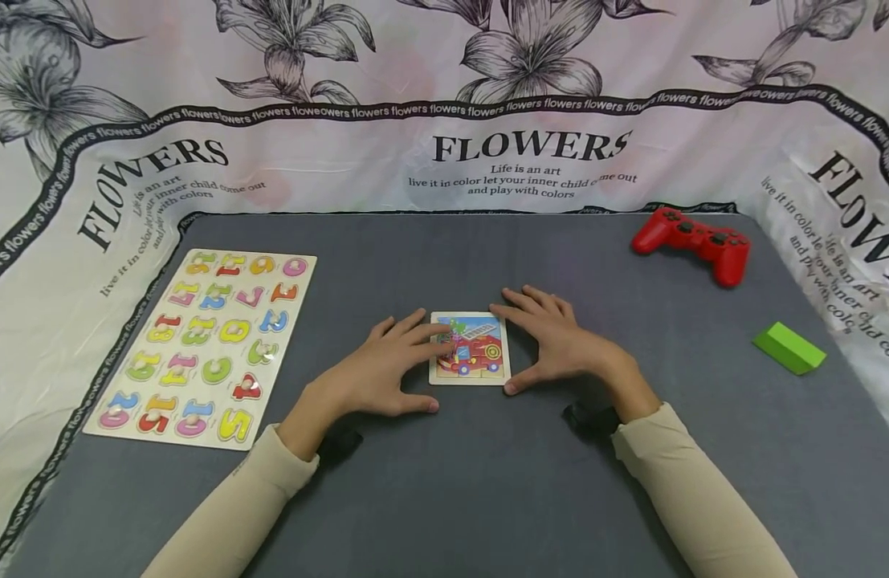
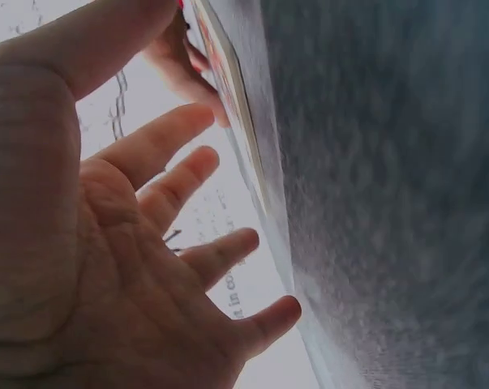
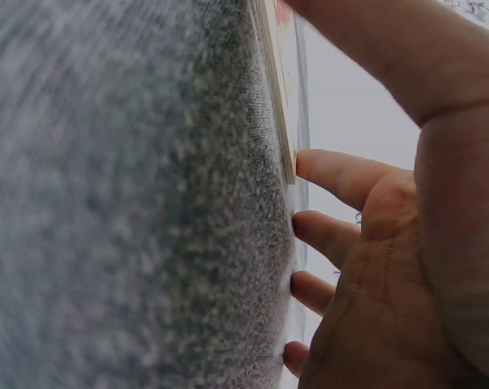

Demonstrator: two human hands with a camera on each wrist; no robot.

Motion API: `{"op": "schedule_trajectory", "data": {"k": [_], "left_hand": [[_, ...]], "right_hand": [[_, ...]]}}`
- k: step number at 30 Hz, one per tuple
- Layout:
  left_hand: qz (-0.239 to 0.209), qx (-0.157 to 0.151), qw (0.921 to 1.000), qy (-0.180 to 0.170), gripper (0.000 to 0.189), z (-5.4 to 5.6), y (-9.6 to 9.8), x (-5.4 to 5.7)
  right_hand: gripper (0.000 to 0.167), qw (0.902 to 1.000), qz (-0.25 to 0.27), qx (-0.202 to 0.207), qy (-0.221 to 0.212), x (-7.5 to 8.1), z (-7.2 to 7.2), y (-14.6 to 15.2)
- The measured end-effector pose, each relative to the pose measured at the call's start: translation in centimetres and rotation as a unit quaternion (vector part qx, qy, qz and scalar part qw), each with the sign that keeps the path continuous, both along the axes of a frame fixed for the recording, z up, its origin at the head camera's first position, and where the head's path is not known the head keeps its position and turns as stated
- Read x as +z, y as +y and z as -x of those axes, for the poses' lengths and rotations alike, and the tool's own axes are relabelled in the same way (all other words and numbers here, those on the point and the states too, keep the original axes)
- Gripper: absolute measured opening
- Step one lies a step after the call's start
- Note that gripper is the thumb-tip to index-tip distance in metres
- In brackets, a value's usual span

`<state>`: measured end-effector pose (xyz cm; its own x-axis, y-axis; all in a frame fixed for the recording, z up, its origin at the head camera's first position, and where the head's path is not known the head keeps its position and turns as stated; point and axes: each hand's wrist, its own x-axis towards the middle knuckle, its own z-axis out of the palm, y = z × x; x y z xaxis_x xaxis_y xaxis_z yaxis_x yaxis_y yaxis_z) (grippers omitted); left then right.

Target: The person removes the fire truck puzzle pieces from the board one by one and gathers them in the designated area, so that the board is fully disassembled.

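A small square puzzle point(image 1: 480, 369) with a red fire truck picture lies flat on the grey table. My left hand point(image 1: 379, 365) hovers at its left side, its spread fingers reaching over the puzzle's left edge and the thumb apart from it. At the right side is my right hand point(image 1: 560, 345), the thumb by the lower right corner and the index finger by the upper right one. In the right wrist view the index fingertip meets the puzzle's edge point(image 3: 286, 154). Fingers of the left hand point(image 2: 139, 243) look loosely extended in the left wrist view, with nothing between them.
To the left lies a white number board point(image 1: 223, 389) with colourful number pieces. A red game controller point(image 1: 693, 241) rests at the back right, and a green block point(image 1: 789, 348) lies near the right edge. Behind the table hangs a flower-printed cloth point(image 1: 343, 168).
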<state>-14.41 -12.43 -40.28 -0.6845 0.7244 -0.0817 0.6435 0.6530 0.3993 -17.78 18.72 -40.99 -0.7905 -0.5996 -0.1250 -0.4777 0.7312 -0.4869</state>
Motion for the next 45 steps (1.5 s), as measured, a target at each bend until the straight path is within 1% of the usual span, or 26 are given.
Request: {"op": "schedule_trajectory", "data": {"k": [4,8,12,18,21,27,30,33,36,45], "left_hand": [[0.007,-0.019,0.9998,-0.003,0.077,-0.9,0.0,0.1],[0.019,-0.023,0.9993,-0.022,0.078,-1.5,-0.1,0.1],[0.027,-0.022,0.9989,-0.031,0.08,-1.6,-0.1,0.0],[0.026,-0.025,0.9985,-0.04,0.083,-1.5,-0.1,-0.2],[0.023,-0.025,0.9982,-0.049,0.084,-1.4,-0.1,-0.1],[0.02,-0.026,0.9974,-0.064,0.085,-1.3,-0.2,0.0],[0.02,-0.026,0.9973,-0.065,0.086,-1.4,-0.2,0.0],[0.017,-0.029,0.9975,-0.062,0.086,-1.4,-0.2,0.0],[0.012,-0.033,0.9976,-0.06,0.086,-1.4,-0.2,-0.1],[0.009,-0.038,0.9976,-0.057,0.086,-1.3,-0.3,-0.1]], "right_hand": [[0.114,1.0,0.004,0.001,-0.004,0.0,-0.1,-0.1],[0.113,0.9999,0.008,0.001,-0.007,0.1,-0.2,-0.1],[0.113,0.9999,0.011,0.0,-0.011,0.1,-0.2,0.0],[0.108,0.9998,0.016,-0.004,-0.012,0.1,0.0,0.0],[0.102,0.9995,0.03,-0.01,-0.007,0.0,0.2,-0.1],[0.079,0.9975,0.068,-0.013,0.012,-0.2,1.0,-0.7],[0.069,0.9962,0.082,-0.016,0.022,-0.3,1.6,-1.2],[0.063,0.9953,0.09,-0.015,0.03,-0.1,2.1,-1.9],[0.059,0.9955,0.088,-0.003,0.036,-0.1,2.4,-2.6],[0.042,0.9954,0.084,0.042,0.017,0.1,3.7,-4.9]]}}
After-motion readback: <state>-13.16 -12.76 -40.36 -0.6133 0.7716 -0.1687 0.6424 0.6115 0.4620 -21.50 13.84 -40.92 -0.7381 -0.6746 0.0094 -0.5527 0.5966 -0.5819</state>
